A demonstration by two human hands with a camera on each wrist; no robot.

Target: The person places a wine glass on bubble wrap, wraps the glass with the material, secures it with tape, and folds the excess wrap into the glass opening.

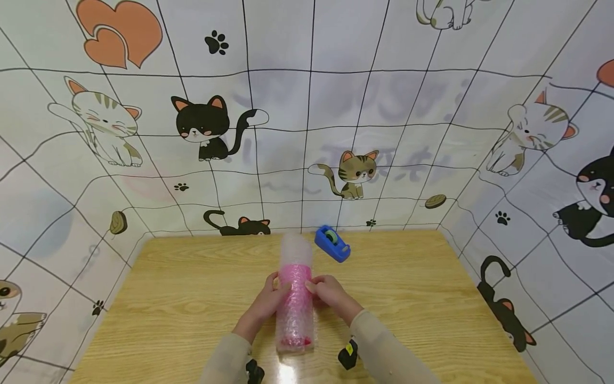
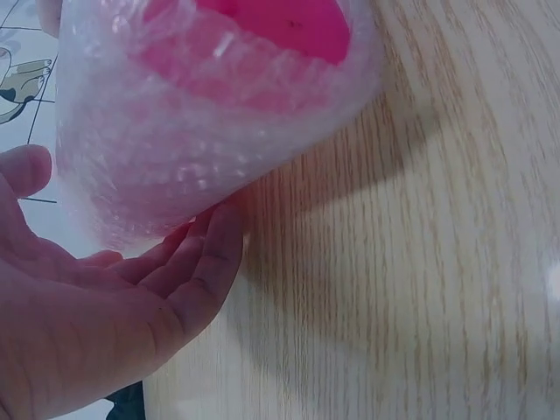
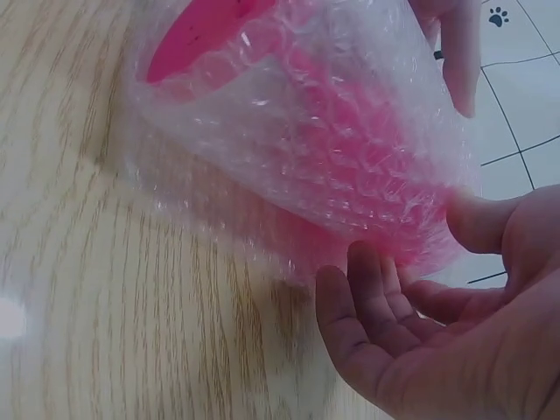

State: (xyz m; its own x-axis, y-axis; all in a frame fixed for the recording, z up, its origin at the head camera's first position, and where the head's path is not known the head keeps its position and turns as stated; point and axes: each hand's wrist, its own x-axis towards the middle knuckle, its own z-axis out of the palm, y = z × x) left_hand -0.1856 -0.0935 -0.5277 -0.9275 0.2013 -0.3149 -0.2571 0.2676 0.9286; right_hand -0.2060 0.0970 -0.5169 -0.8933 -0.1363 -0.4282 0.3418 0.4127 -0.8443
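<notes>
A pink object wrapped in bubble wrap lies lengthwise on the table, its near end toward the person. The left hand grips its left side, thumb on top; in the left wrist view the fingers of that hand curl under the wrap. From the right, the right hand holds the roll with its thumb on the upper surface. In the right wrist view the right hand has its thumb against the bubble wrap and its fingers bent at the lower edge.
Beyond the roll, slightly right, a blue tape dispenser stands near the back edge of the wooden table. A cloth printed with cats and grid lines hangs behind and at both sides.
</notes>
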